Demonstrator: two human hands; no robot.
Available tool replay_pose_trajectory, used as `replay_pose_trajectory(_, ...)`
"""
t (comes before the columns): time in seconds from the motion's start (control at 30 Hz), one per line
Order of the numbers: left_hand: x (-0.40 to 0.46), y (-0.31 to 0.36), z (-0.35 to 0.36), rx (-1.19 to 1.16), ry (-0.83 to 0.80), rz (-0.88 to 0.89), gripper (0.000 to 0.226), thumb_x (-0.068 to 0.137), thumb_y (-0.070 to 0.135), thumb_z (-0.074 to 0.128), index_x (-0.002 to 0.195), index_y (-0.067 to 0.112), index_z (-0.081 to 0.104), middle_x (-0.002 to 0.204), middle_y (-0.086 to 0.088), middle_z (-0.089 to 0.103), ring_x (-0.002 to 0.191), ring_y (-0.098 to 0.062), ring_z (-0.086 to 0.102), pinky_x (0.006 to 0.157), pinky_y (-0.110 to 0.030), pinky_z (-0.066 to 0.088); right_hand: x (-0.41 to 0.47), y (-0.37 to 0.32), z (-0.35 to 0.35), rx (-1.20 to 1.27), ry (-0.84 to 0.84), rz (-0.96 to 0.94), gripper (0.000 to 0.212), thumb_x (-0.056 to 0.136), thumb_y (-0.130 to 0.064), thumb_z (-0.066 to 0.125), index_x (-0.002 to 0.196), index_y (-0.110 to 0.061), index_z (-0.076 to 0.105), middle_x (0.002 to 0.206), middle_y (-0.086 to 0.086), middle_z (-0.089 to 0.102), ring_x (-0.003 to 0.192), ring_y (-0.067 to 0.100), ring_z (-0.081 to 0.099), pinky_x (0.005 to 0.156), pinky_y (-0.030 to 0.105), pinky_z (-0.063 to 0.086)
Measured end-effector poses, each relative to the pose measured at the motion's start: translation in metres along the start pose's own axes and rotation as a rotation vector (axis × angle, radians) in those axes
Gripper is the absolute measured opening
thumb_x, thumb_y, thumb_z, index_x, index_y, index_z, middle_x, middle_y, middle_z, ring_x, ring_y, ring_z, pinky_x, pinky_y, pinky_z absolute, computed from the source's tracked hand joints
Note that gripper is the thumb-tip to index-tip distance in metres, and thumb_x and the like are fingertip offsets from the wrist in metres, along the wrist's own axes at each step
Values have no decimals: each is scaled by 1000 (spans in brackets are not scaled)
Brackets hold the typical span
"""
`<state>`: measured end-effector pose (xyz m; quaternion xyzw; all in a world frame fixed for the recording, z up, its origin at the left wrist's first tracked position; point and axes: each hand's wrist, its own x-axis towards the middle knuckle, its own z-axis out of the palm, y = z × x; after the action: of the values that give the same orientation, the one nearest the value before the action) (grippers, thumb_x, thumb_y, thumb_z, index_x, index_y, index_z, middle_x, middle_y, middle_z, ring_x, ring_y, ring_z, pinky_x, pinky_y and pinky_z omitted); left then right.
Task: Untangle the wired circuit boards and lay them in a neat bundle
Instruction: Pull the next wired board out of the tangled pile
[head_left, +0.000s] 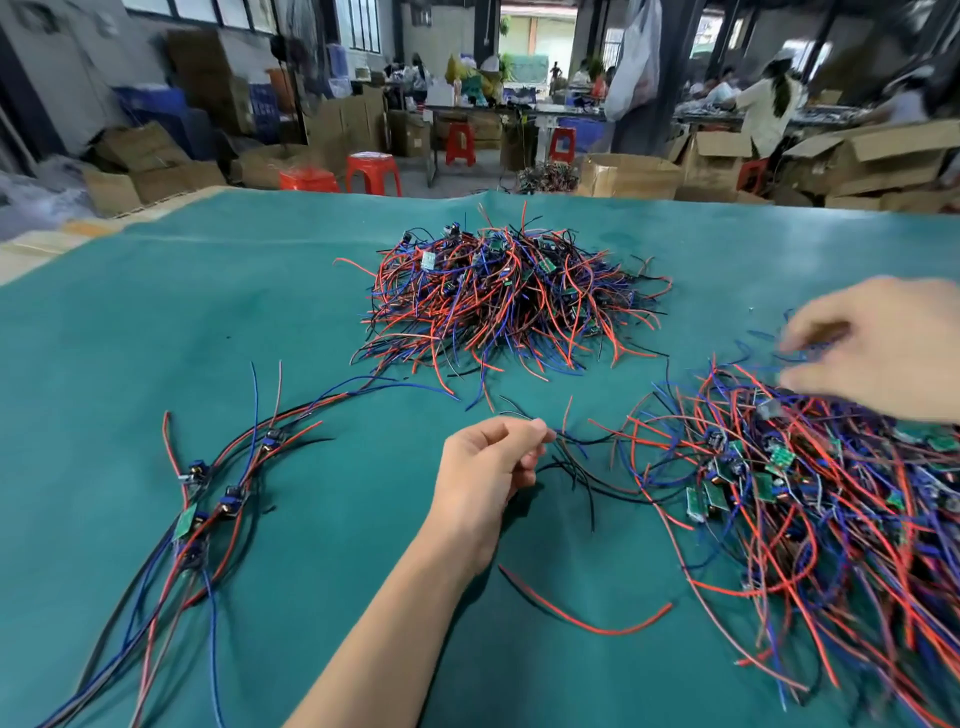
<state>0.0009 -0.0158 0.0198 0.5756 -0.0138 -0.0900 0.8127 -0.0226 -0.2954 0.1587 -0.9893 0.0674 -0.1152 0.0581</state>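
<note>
Workers are sitting at long benches (545, 109) in a factory workshop, cardboard boxes (862, 161) and red stools (373, 174) crowding the floor.

Left hand (491, 457) pinching wires (571, 452), right hand (883, 348) on tangled pile (810, 499)

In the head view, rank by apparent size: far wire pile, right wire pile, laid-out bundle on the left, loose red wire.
1. right wire pile, though nearness inflates it
2. far wire pile
3. laid-out bundle
4. loose red wire

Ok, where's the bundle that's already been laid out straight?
In the head view the laid-out bundle lies on the green mat at lower left, left of the left hand, curving up toward the far tangled pile.
</note>
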Motion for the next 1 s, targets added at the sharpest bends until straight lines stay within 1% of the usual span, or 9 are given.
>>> replay_pose_trajectory(0.07, 0, 0, 0, 6, -7, 0, 19, 92, 8, 64, 74, 10, 71, 66, -3, 50, 59, -11, 43, 62, -24, 36, 22, -43, 19, 80, -87, -143, 24, 71, -39, 87, 64, -46, 65, 64, -30, 61, 64, 4, 59, 61, 14, 37)
replay_pose_trajectory(0.13, 1, 0, -1, -1, -19, 3, 18, 92, 6, 62, 77, 8, 70, 66, -4, 52, 60, -11, 45, 60, -22, 38, 38, -90, 47, 122, -178, -292, 14, 79, -33, 82, 73, -40, 71, 68, -26, 64, 71, 5, 64, 60, 15, 41)
replay_pose_trajectory(0.2, 1, 0, 0, 6, -35, 8, 17, 92, 4, 60, 79, 7, 70, 67, -4, 56, 60, -10, 47, 60, -21, 39, 59, -125, 80, 323, -328, -266, 9, 85, -19, 77, 88, -27, 74, 73, -16, 68, 68, 5, 66, 56, 13, 46)
replay_pose_trajectory(0.3, 1, 0, -1, 27, -44, 6, 17, 92, 2, 59, 81, 7, 72, 69, -4, 60, 60, -10, 49, 60, -21, 41, 81, -166, 120, 644, -389, -128, 24, 93, -9, 69, 115, -16, 68, 92, 8, 71, 68, 17, 71, 45, 26, 48)
replay_pose_trajectory(0.43, 1, 0, -3, 23, -45, 0, 23, 94, 3, 54, 81, 7, 74, 71, -4, 61, 62, -10, 50, 61, -21, 43, 100, -188, 152, 840, -425, 39, 51, 96, -10, 68, 141, -26, 53, 106, 8, 64, 70, 22, 67, 43, 26, 45)
replay_pose_trajectory(0.5, 1, 0, -3, 23, -47, 2, 24, 94, 4, 54, 81, 7, 74, 71, -4, 61, 63, -11, 50, 61, -21, 43, 102, -189, 157, 891, -362, 94, 42, 94, -9, 69, 135, -18, 63, 106, 7, 68, 69, 20, 68, 40, 23, 42)
replay_pose_trajectory(0.67, 1, 1, -1, -2, -24, -14, 24, 97, 7, 52, 83, 4, 72, 69, -5, 59, 61, -12, 49, 58, -20, 43, 97, -170, 143, 1021, -102, 252, 9, 83, -9, 72, 88, -4, 79, 87, 15, 78, 48, 12, 57, 43, 23, 39)
replay_pose_trajectory(0.83, 3, 4, 1, -126, 34, -64, 20, 101, 9, 48, 95, 1, 65, 66, -8, 64, 55, -12, 53, 53, -19, 47, 60, -138, 114, 1197, -99, 260, 17, 69, -15, 71, 77, -2, 78, 74, 12, 76, 41, 12, 47, 40, 19, 32)
replay_pose_trajectory(1.0, 4, 3, 2, -162, -24, -72, 27, 105, 22, 47, 103, 1, 64, 82, -13, 73, 63, -16, 65, 64, -23, 57, -16, -121, 109, 1165, -105, 120, 20, 61, -22, 63, 71, -13, 78, 70, 9, 75, 44, 13, 51, 39, 19, 32)
